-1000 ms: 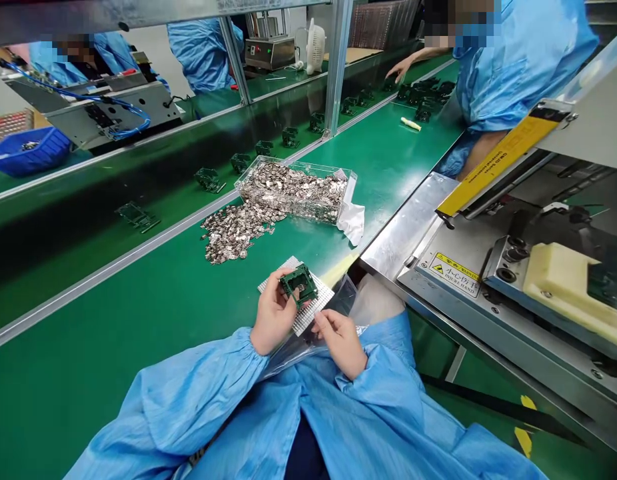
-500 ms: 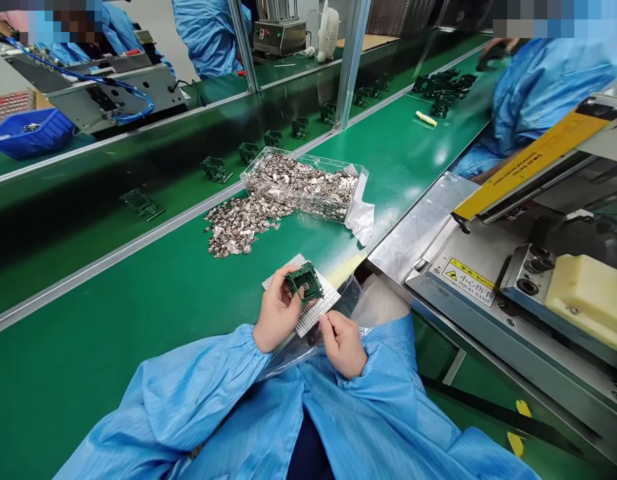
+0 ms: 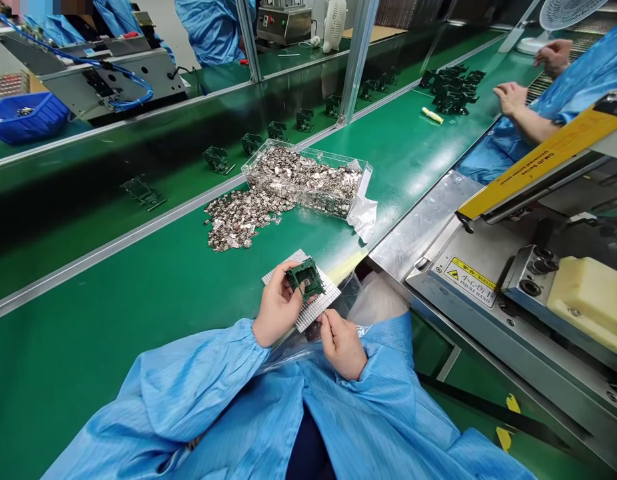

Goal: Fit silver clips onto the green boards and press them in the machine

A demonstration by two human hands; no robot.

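My left hand is wrapped round a dark green square plastic frame with an opening in its middle, the thumb lying over the near side. Under that frame is a white gridded sheet, jutting out over the bench edge. My right hand is pinched at the sheet's near corner; whatever lies between thumb and forefinger is too small to make out. A clear plastic bag lies beneath both hands. Beyond them a pile of small shiny metal pieces spreads beside a clear tray full of the same pieces.
A steel machine with a yellow bar stands close on my right. Several dark green parts and a yellow-white tube lie up the bench. A co-worker's hands are at the far right. A metal post rises behind the tray.
The view has shifted slightly. The co-worker's hands have moved away from the pile of green parts toward the bench edge. My hands keep nearly the same position.
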